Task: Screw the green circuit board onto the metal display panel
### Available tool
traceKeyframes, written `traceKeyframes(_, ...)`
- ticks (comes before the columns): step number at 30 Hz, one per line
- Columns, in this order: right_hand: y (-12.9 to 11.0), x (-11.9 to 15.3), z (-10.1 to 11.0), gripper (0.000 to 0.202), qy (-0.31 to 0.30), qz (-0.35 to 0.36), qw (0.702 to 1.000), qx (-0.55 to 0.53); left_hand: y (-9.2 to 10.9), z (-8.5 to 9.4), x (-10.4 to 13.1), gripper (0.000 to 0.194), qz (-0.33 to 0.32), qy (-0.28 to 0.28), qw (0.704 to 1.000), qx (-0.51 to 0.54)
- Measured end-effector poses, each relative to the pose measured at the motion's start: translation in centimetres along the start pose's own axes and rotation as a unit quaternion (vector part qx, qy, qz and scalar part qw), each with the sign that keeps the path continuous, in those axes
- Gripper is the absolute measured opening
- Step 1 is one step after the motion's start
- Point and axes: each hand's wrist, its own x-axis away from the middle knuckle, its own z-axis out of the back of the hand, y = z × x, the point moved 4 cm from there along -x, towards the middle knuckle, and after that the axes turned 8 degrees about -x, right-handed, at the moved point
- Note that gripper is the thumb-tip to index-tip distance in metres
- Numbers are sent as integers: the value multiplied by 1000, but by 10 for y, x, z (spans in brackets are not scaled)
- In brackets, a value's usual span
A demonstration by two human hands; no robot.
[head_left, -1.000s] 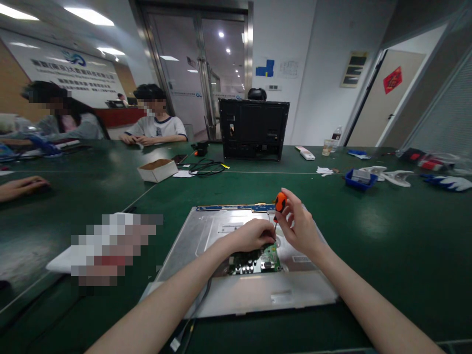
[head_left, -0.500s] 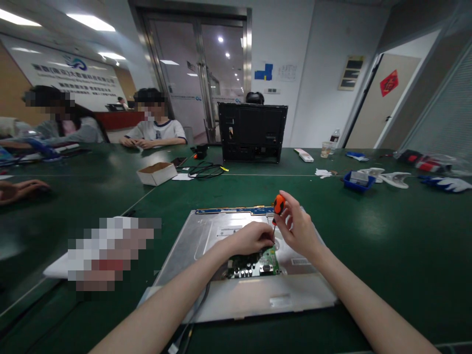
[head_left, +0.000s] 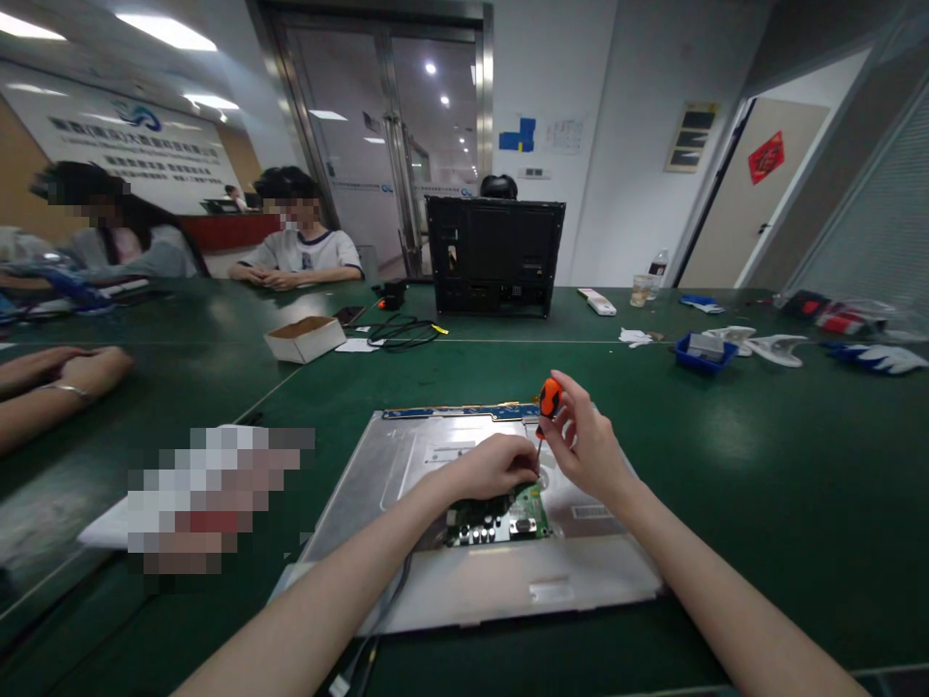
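Observation:
An orange-and-black screwdriver (head_left: 550,398) stands nearly upright, its handle pinched between the thumb and fingers of my right hand (head_left: 596,447). Its thin shaft points down to a green circuit board (head_left: 533,513) on the back of a flat display panel (head_left: 348,503). At the screwdriver's tip are the curled, closed fingers of my left hand (head_left: 500,465). Whatever they pinch, a screw or the shaft, is hidden. My left hand also covers part of the board. A narrow blue circuit strip (head_left: 450,413) runs along the panel's far edge.
Across the green table (head_left: 726,523) stands a black monitor housing (head_left: 497,257). An open cardboard box (head_left: 305,341) and a coiled black cable (head_left: 403,332) lie left of it. To the right is a blue tray (head_left: 704,353). A co-worker's hands (head_left: 91,373) rest at the left.
My hands and the screwdriver keep almost the same pose over the board. At the left, the co-worker's hands have moved further into view and come together.

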Motion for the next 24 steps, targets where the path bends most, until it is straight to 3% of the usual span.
traceKeyframes(24,-2,0,-1,61,8,13,1000,-4,2,1,0,11,-3,2,1000,-10)
